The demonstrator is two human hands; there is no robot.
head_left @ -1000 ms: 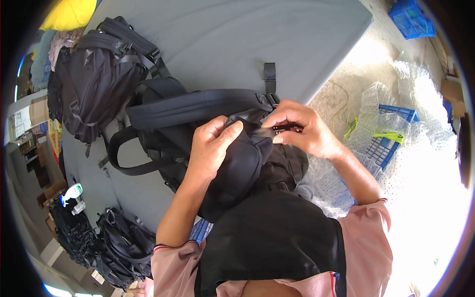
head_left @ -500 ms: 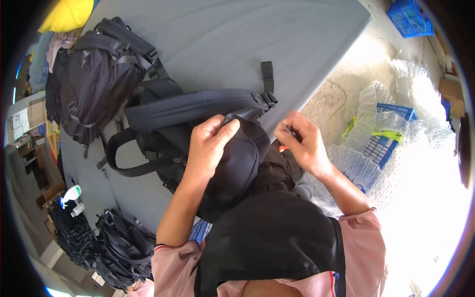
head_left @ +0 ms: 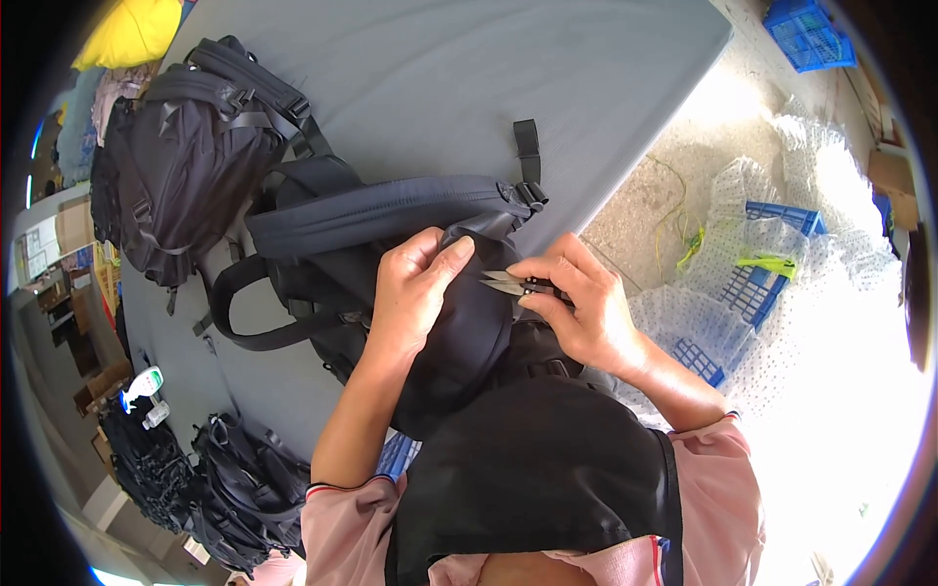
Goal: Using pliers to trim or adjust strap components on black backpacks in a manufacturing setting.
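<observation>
A black backpack [head_left: 459, 337] lies in front of me at the table's near edge, its padded shoulder strap [head_left: 381, 212] stretched across the top. My left hand [head_left: 408, 293] is closed on a fold of the backpack's fabric, thumb and fingers pinched together near the strap's lower side. Between the thumb and fingers of my right hand [head_left: 591, 308] is a pair of thread snips [head_left: 502, 282]. The two pointed blades are slightly parted and point left, over the fabric beside my left thumb. Any thread there is too fine to make out.
A second black backpack [head_left: 200, 161] lies at the far left of the grey table [head_left: 420, 78]. More black bags [head_left: 249, 479] and a spray bottle [head_left: 144, 384] are at lower left. On the floor at right are bubble wrap [head_left: 816, 332] and blue crates [head_left: 806, 37].
My right hand has moved left toward the backpack and turned, bringing the snips' blades into view next to my left thumb. My left hand keeps its pinch in the same place.
</observation>
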